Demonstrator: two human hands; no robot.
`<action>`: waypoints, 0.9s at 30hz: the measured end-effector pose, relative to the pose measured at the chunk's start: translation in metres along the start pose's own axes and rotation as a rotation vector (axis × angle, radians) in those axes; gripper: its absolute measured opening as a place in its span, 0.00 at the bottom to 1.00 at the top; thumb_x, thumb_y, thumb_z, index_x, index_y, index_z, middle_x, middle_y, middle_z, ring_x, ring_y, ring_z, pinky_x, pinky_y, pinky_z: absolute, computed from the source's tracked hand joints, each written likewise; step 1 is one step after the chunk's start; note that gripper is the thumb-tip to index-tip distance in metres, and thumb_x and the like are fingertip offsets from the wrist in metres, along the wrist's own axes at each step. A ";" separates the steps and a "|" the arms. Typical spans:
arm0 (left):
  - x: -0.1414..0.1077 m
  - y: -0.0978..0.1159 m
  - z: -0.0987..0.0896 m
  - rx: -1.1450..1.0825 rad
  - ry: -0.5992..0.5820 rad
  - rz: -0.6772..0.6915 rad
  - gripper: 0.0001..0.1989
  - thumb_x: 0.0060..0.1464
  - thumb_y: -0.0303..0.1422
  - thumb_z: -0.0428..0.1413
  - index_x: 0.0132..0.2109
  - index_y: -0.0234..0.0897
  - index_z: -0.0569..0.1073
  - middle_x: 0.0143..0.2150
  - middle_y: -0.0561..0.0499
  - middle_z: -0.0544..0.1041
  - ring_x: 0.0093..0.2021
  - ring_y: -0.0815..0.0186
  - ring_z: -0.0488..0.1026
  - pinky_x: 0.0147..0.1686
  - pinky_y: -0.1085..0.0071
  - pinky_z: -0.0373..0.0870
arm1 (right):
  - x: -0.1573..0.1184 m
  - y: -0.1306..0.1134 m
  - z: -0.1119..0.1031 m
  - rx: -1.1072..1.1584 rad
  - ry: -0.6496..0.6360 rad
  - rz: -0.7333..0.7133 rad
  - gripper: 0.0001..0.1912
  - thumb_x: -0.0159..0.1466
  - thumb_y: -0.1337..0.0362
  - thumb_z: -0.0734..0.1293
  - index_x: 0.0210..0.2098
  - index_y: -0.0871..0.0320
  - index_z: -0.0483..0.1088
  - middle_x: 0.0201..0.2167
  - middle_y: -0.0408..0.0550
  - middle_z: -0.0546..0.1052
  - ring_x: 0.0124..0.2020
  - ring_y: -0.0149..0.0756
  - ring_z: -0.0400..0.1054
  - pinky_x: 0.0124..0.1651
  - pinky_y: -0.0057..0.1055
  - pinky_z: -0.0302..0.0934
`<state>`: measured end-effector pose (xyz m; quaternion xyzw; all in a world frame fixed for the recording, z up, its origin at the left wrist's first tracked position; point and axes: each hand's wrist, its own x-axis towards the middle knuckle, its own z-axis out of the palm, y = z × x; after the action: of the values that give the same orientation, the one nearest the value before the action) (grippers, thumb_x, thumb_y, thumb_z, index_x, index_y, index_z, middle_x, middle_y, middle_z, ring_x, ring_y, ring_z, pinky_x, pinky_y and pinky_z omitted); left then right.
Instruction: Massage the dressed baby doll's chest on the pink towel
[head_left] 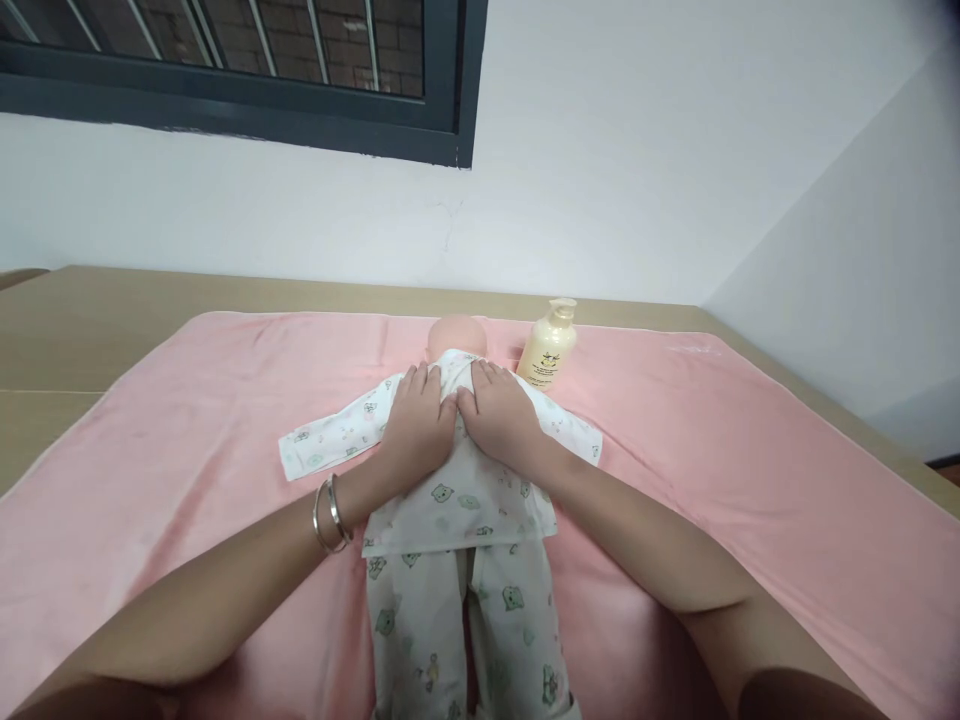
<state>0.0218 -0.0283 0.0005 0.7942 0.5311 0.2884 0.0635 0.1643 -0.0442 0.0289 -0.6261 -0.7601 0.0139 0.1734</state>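
A baby doll (458, 337) lies on a pink cloth (247, 400), its bald head toward the wall and no face showing. It wears a white top (465, 505) and white trousers (514, 620), both printed with small green figures; the sleeves are spread to both sides. My left hand (421, 415) rests flat on the upper left of the top, fingers pointing to the head. Flat on the upper right lies my right hand (499, 410). The thumbs meet or nearly meet at the middle. Neither hand grips anything. Two silver bangles (330, 515) circle my left wrist.
A cream pump bottle (549, 345) stands on the cloth, just right of the doll's head. The cloth covers most of a wooden surface (150, 290). Behind it rises a white wall (585, 180) with a dark-framed barred window (442, 110) at the upper left.
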 end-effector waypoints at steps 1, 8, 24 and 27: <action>0.006 -0.002 -0.002 -0.018 -0.026 -0.020 0.23 0.65 0.35 0.40 0.59 0.27 0.67 0.64 0.32 0.69 0.68 0.47 0.61 0.67 0.46 0.58 | -0.005 -0.004 0.000 -0.023 0.009 -0.027 0.30 0.73 0.62 0.51 0.67 0.78 0.59 0.66 0.67 0.66 0.69 0.54 0.58 0.73 0.46 0.49; 0.008 0.000 -0.005 -0.009 -0.014 -0.026 0.24 0.65 0.35 0.39 0.59 0.27 0.68 0.61 0.32 0.72 0.64 0.47 0.66 0.65 0.45 0.60 | -0.003 0.001 -0.006 0.031 -0.057 -0.039 0.30 0.73 0.60 0.50 0.67 0.74 0.60 0.67 0.65 0.64 0.70 0.51 0.56 0.72 0.44 0.51; 0.016 -0.003 -0.008 -0.233 -0.069 -0.168 0.29 0.61 0.35 0.40 0.65 0.30 0.66 0.70 0.41 0.65 0.72 0.53 0.57 0.73 0.49 0.49 | -0.015 -0.008 -0.012 0.035 -0.066 -0.076 0.30 0.73 0.61 0.52 0.69 0.71 0.58 0.69 0.64 0.61 0.72 0.50 0.53 0.74 0.46 0.48; 0.011 -0.001 -0.006 -0.233 -0.065 -0.174 0.30 0.62 0.36 0.40 0.66 0.29 0.65 0.71 0.40 0.64 0.73 0.53 0.55 0.74 0.50 0.47 | -0.001 0.005 -0.007 0.089 -0.071 -0.018 0.32 0.74 0.56 0.51 0.69 0.71 0.57 0.70 0.62 0.60 0.73 0.51 0.51 0.74 0.48 0.46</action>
<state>0.0208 -0.0192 0.0093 0.7413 0.5585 0.3156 0.1975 0.1713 -0.0451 0.0336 -0.6101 -0.7699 0.0681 0.1741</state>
